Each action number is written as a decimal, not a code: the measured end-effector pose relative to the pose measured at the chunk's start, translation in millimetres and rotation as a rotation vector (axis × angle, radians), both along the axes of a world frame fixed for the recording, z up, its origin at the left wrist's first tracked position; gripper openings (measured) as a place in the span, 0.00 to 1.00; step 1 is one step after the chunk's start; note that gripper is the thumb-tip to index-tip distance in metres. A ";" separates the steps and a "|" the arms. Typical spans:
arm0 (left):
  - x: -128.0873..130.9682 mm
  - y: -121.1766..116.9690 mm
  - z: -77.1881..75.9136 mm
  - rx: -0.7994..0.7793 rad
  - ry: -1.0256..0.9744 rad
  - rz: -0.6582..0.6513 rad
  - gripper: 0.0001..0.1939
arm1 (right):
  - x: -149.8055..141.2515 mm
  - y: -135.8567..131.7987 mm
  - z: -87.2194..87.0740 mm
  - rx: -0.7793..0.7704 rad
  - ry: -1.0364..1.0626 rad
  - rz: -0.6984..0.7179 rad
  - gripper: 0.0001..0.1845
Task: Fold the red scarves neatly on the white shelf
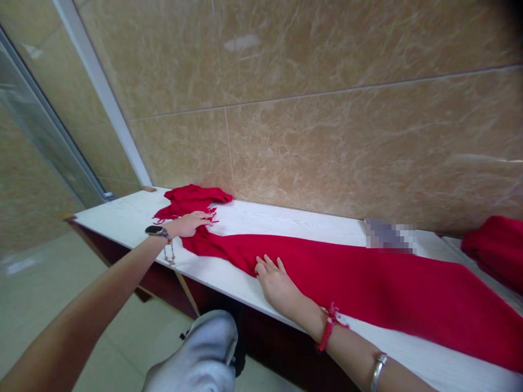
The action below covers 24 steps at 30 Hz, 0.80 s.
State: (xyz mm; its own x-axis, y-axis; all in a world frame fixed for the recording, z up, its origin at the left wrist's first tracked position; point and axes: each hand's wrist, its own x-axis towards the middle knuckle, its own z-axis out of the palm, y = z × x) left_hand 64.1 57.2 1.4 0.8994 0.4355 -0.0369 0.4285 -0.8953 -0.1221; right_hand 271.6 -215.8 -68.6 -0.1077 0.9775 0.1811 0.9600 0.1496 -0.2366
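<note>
A long red fringed scarf [347, 272] lies stretched along the white tabletop, running off the right side of the view. Its left end narrows into folds beneath my left hand [194, 223]. The fingers of that hand are extended over the bunched cloth, beside some red fringe; its thumb side is partly hidden. My right hand [278, 280] rests palm down on the scarf's near edge, fingers spread. Just beyond my left hand sits a crumpled piece of red cloth [194, 198] with fringe.
The white table [281, 215] stands against a tan marbled tile wall [327, 141]. A blurred-out flat object [390, 237] lies near the wall. More red cloth [496, 250] is heaped at the far right. My knee [204, 343] is close to the table's front edge.
</note>
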 end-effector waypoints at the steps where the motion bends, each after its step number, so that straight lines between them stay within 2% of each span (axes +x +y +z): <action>1: -2.2 -1.8 0.8 -0.006 0.032 -0.035 0.29 | 0.2 0.9 -1.8 0.007 -0.003 0.002 0.21; 3: -2.2 -5.5 1.1 -0.019 0.114 -0.059 0.30 | 0.6 2.5 -5.1 0.023 -0.010 0.005 0.21; 6: 3.2 -7.8 7.4 0.069 0.182 -0.015 0.19 | 1.2 4.2 -9.1 0.042 -0.027 0.003 0.21; 8: 5.7 -8.5 18.0 0.175 0.138 0.029 0.13 | 1.4 4.7 -10.8 0.050 -0.033 -0.001 0.21; 10: 5.2 -12.2 28.2 0.288 0.027 0.125 0.14 | 1.4 4.7 -11.6 0.053 -0.032 -0.004 0.21; 13: -2.5 -26.1 28.3 0.389 -0.087 0.291 0.18 | 1.4 4.1 -10.7 0.059 -0.028 -0.001 0.21; 15: -12.2 -37.5 17.9 0.359 -0.062 0.324 0.17 | 1.4 3.7 -9.3 0.060 -0.027 0.000 0.21; 18: -27.6 -48.0 5.9 0.197 0.086 0.383 0.13 | 1.7 3.6 -7.9 0.051 -0.024 0.002 0.21; 21: -27.0 -50.3 15.7 0.092 0.158 0.458 0.08 | 2.0 4.3 -8.8 0.060 -0.034 0.000 0.21; 24: 6.0 -54.5 32.5 0.088 0.060 0.380 0.12 | 1.9 4.5 -10.1 0.095 -0.065 0.002 0.20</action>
State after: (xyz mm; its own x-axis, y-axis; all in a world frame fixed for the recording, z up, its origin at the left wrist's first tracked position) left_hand 70.1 2.7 33.9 0.6711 0.7407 -0.0317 0.7170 -0.6594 -0.2262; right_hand 273.5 -211.3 -78.7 -0.1238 0.9562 0.2651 0.9726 0.1698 -0.1586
